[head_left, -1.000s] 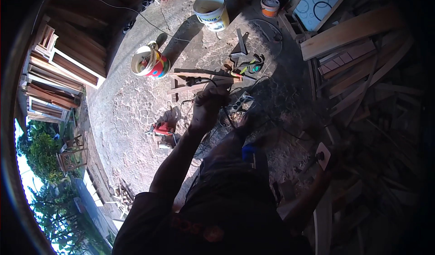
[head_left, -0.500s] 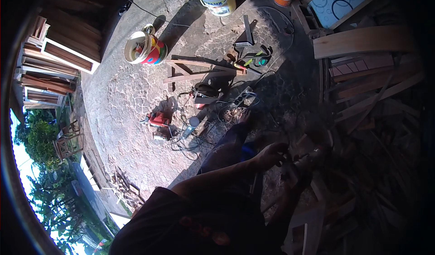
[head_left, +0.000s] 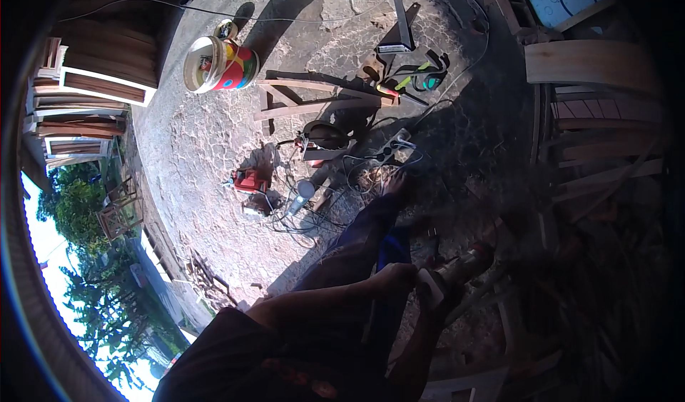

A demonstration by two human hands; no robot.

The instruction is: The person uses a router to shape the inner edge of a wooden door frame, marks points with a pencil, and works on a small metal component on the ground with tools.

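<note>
In the shade, close to my body, my right hand (head_left: 441,300) is wrapped round a cylindrical tool (head_left: 457,268) with a pale flat end and a reddish far tip. The dim light hides its exact kind. My left hand (head_left: 396,279) is closed in a fist at the pale end; whatever is inside its fingers is hidden. My bare foot (head_left: 394,181) rests on the ground beside a power strip (head_left: 394,145) with tangled cords. Left of it lie a circular saw (head_left: 325,141), a red power tool (head_left: 250,181) and a grey cylindrical tool (head_left: 303,193).
A wooden frame (head_left: 314,109) lies on the cracked ground, with a try square (head_left: 401,27) and green-strapped tools (head_left: 427,77) beyond. A colourful bucket (head_left: 232,66) stands at the far left. Boards (head_left: 599,63) and wood scraps crowd the right; framed panels (head_left: 107,84) lean at left.
My left hand has drawn back toward my body and closed at the pale end. The tool has come nearer with its reddish tip pointing away. The whole view has shifted slightly.
</note>
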